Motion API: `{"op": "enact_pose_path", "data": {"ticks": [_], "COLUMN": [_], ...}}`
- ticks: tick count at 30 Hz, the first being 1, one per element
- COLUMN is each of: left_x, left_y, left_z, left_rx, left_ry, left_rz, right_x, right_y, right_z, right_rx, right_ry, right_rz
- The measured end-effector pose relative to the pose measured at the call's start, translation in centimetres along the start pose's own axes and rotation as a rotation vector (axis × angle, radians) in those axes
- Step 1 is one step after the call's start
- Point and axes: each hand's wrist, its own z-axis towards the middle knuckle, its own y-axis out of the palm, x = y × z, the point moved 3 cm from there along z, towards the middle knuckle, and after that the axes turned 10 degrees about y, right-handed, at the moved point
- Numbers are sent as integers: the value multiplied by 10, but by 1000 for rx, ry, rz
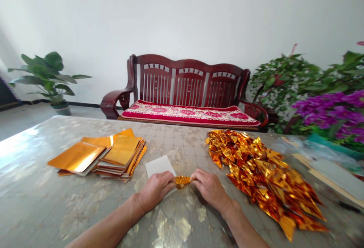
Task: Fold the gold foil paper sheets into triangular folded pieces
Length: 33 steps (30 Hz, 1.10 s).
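A small folded piece of gold foil paper [182, 181] is held between my two hands above the table. My left hand [157, 188] pinches its left end, and my right hand [209, 187] pinches its right end. Just beyond my left hand a white sheet [160, 165] lies flat, partly hidden by that hand. To the left is a loose stack of square gold foil sheets [121, 151]. A large heap of folded gold foil pieces [258, 164] spreads to the right of my right hand.
The patterned table [170, 227] fills the foreground. At its right edge are clear plastic, pale boards [338, 176] and a dark thin object [349, 206]. Behind stand a red wooden bench [189, 85], a potted plant [47, 75] and purple flowers [337, 113].
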Motion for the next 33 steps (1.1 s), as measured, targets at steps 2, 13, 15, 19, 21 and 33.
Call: {"op": "enact_pose_path", "data": {"ticks": [2,13,15,19,21,33], "left_x": [2,0,-1,1,3,7], "left_y": [0,1,1,1,0,-3], "left_z": [-1,0,1,1,1,-1], "left_rx": [-11,-7,-2,-7,-7,47], "left_ry": [1,14,7,24,40,67], "left_rz": [10,79,95,94,87,16], "right_x": [1,-2,-1,4,4,4], "right_y": [0,-1,0,2,2,4], "right_z": [0,0,0,-1,-2,0], "right_rx": [10,85,108,151,165,238], "right_ry": [-21,-65,-54,27,31,41], "right_rz": [45,127,151,141,121,60]}}
